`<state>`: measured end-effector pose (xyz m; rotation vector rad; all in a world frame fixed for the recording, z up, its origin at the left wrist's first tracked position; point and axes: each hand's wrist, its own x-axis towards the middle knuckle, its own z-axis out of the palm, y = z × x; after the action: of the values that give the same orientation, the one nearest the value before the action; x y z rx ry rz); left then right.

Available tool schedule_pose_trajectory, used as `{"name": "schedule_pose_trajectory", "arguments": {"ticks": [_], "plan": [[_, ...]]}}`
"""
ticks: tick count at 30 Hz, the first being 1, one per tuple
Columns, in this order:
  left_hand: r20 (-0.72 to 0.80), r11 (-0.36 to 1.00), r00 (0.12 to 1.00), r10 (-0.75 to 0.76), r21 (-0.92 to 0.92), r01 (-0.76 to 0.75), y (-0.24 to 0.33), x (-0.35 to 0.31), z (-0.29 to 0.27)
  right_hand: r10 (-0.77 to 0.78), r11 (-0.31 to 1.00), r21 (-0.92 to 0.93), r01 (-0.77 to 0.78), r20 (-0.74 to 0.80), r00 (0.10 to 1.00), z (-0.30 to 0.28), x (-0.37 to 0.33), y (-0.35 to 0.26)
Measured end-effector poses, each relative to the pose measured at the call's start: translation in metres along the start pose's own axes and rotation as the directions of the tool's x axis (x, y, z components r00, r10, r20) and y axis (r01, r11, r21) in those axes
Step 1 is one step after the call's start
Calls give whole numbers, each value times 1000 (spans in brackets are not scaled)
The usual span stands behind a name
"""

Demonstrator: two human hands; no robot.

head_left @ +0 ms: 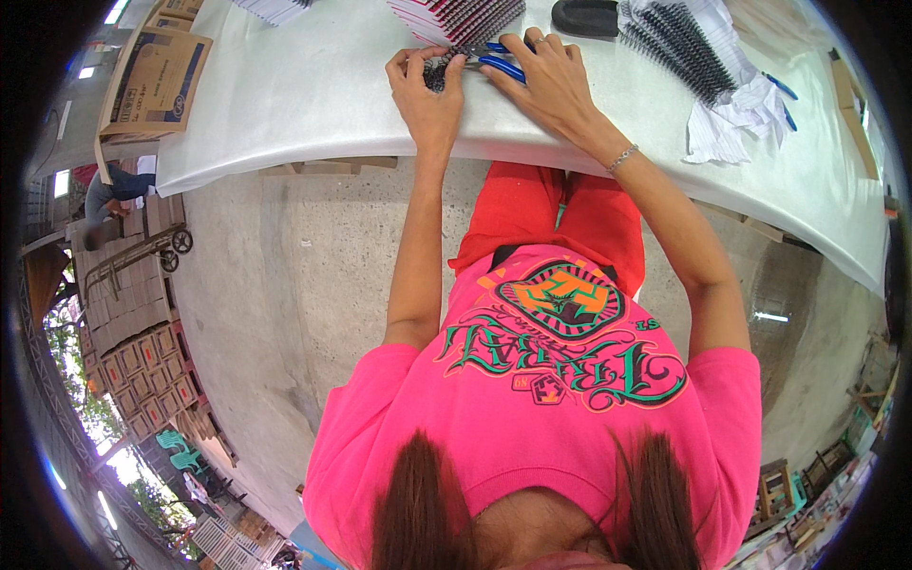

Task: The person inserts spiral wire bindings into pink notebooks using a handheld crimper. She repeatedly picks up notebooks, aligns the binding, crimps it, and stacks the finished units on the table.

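Note:
My right hand (556, 90) grips a pair of blue-handled pliers (503, 68), whose jaws point left toward my left hand. My left hand (427, 103) is closed around a black wire spiral (434, 76), with thumb and fingertips pinched by the tips of the pliers. Just beyond both hands is a stack of spiral-bound notebooks (442, 17) with pink and white edges and black coils. The plier jaws are partly hidden by my left fingers, so I cannot tell if they touch the wire.
A white-covered table (313, 104) spans the front. To the right lie a bundle of black spirals (679, 52), a black curved object (584, 17), crumpled white paper (727, 133) and another blue-handled tool (781, 87). A cardboard box (157, 84) stands left; further off, a person (114, 195) bends near a trolley.

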<state>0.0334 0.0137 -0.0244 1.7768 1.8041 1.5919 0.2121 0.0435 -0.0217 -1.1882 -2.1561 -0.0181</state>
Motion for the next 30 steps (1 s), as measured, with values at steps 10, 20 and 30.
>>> {"name": "schedule_pose_trajectory", "arguments": {"ticks": [10, 20, 30], "plan": [[-33, 999, 998, 52, 11, -52, -6, 0, 3, -18, 999, 40, 15, 78, 997, -2, 5, 3], [-119, 997, 993, 23, -77, -33, -5, -2, 5, 6, 996, -85, -6, -7, 1000, -2, -8, 2], [-29, 989, 998, 60, 140, -56, 2, -4, 3, -15, 997, -72, 14, -8, 1000, 0, -5, 1]]}}
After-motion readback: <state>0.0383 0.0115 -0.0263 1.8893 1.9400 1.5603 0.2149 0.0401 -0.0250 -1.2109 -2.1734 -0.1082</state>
